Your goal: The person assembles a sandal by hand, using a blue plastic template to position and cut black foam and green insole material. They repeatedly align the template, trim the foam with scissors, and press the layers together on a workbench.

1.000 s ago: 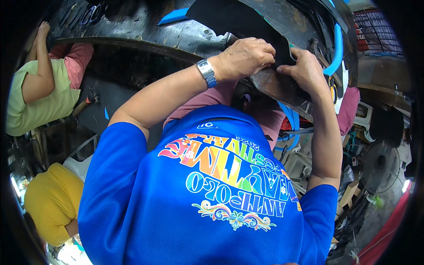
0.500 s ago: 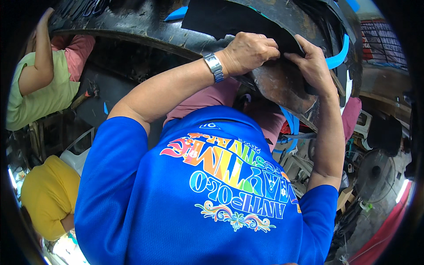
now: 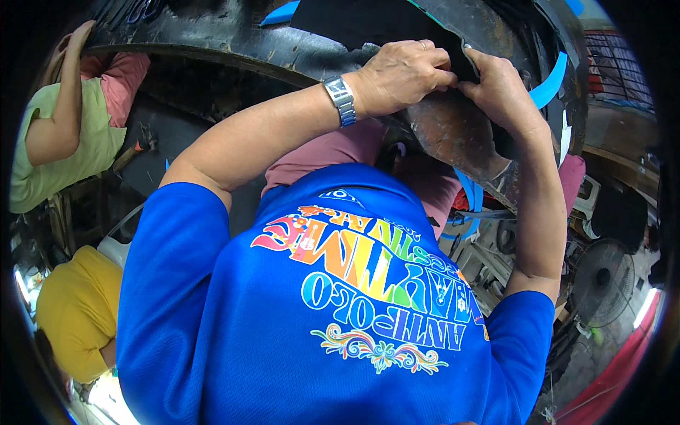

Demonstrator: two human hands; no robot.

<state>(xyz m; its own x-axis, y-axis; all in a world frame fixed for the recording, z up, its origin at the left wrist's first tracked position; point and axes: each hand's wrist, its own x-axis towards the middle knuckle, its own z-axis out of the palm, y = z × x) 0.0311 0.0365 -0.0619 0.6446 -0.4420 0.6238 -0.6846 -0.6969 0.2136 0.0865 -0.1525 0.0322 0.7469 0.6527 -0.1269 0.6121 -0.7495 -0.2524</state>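
My left hand [image 3: 404, 74], with a metal watch on its wrist, and my right hand [image 3: 499, 88] meet fingertip to fingertip at the top of the view. Both pinch the edge of a black sheet [image 3: 368, 25] where it lies over a dark, scuffed curved piece [image 3: 443, 138]. That piece sits against the worn black edge of a workbench [image 3: 212, 42]. My blue printed shirt fills the lower middle of the view and hides what lies under my arms.
Blue strips [image 3: 551, 79] hang beside the curved piece on the right. A person in a light green top [image 3: 42, 149] leans on the bench at left, and another in yellow [image 3: 78, 312] is lower left. A floor fan [image 3: 602, 280] stands at the right.
Both hands stay pinched together on the sheet edge, with the fingers shifting slightly. The view has moved a little, so the hands sit a bit higher in the picture.
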